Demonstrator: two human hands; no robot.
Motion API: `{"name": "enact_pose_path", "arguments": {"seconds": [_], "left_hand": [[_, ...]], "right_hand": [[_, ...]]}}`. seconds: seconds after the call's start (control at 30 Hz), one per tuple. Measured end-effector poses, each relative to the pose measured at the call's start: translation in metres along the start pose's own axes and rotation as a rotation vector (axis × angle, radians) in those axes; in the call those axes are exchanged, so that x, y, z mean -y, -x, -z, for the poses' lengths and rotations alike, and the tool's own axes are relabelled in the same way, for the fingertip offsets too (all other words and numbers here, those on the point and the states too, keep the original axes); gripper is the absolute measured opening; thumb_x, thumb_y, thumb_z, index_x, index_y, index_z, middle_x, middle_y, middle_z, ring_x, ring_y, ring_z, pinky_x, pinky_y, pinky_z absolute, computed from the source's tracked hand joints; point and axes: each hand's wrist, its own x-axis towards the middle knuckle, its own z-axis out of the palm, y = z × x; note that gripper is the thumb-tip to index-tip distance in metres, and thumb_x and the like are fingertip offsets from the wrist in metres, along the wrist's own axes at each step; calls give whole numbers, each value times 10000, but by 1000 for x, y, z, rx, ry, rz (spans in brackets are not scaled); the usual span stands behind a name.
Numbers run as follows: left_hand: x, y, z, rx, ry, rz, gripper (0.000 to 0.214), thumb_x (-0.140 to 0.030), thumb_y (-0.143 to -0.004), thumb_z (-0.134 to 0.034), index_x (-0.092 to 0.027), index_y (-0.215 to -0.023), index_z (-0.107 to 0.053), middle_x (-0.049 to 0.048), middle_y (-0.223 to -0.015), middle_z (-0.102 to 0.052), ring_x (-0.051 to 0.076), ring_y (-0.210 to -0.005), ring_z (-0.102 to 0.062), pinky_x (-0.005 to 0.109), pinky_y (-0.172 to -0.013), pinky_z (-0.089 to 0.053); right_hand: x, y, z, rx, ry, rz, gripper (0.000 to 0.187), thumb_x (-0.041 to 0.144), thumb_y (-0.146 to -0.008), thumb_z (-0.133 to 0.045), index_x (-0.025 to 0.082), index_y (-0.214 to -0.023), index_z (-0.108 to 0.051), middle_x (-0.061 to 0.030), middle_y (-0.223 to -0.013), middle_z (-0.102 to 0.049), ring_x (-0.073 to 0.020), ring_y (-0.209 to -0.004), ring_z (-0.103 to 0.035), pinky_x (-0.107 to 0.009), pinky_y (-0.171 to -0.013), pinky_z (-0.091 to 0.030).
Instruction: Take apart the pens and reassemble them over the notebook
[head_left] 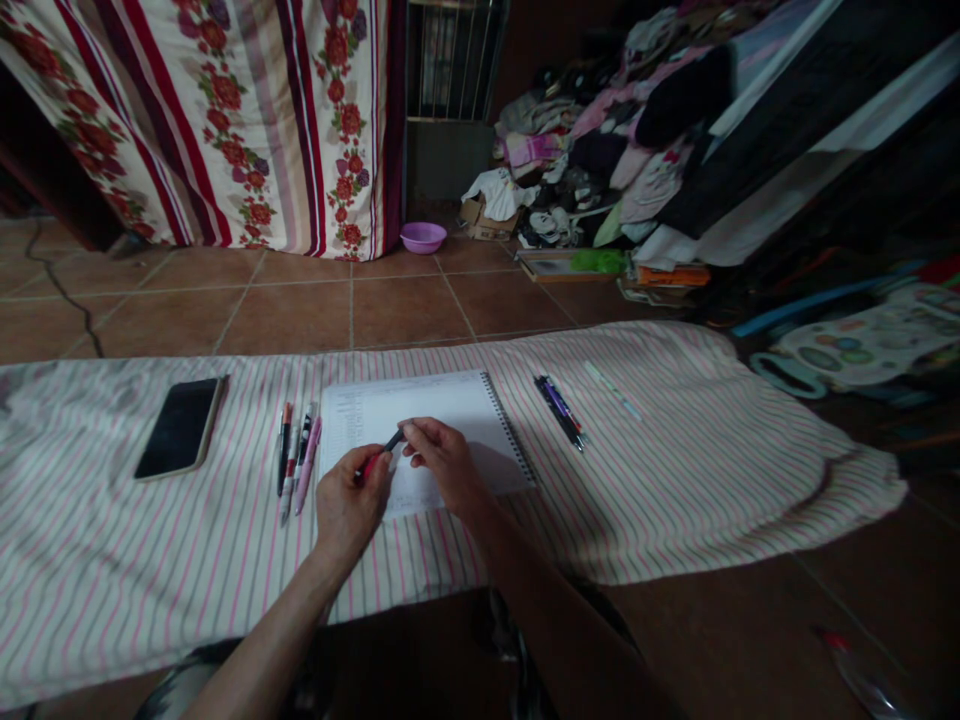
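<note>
Over the spiral notebook, my left hand is closed round a pen with a dark barrel and a red part. The thumb and fingers of my right hand pinch the dark upper end of the same pen. Handwriting covers part of the notebook's white page, and my hands hide some of it. Left of the notebook lie several pens, one of them pink. To its right is a bundle of dark and purple pens, with a pale, thin strip-like item beyond.
A phone lies at the left on the striped cloth. Beyond it are the tiled floor, a purple basin and a floral curtain. Piled clothes stand at the back right. A clear bottle-like item lies at lower right.
</note>
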Motion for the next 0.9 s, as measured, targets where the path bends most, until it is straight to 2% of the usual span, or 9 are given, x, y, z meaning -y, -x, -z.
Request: {"name": "enact_pose_path", "arguments": {"seconds": [0.4,0.77,0.9], "left_hand": [[-5,1,2,51,-112,-53,312,-416,-813,-485,-176,-888,-669,30,-748,-681,145,-620,-594,222,-518,-416],[-4,1,3,64,-129,-66,317,-414,-832,-460,-173,-892,-657,34,-746,-668,150,-627,-588,228,-526,-414],[-5,1,3,45,-131,-63,314,-410,-829,-464,-171,-898,-656,33,-736,-665,148,-618,-584,227,-526,-414]], "right_hand": [[9,4,5,-44,22,33,230,371,-684,-642,166,-765,-706,16,-579,-574,-90,-559,-499,-215,-536,-405],[10,5,5,-21,-23,1,271,389,-682,-633,167,-818,-709,-19,-689,-642,-108,-631,-571,-207,-538,-432],[10,6,3,-23,-25,-31,307,432,-664,-656,156,-796,-677,-20,-664,-636,-121,-625,-590,-220,-538,-455]]}}
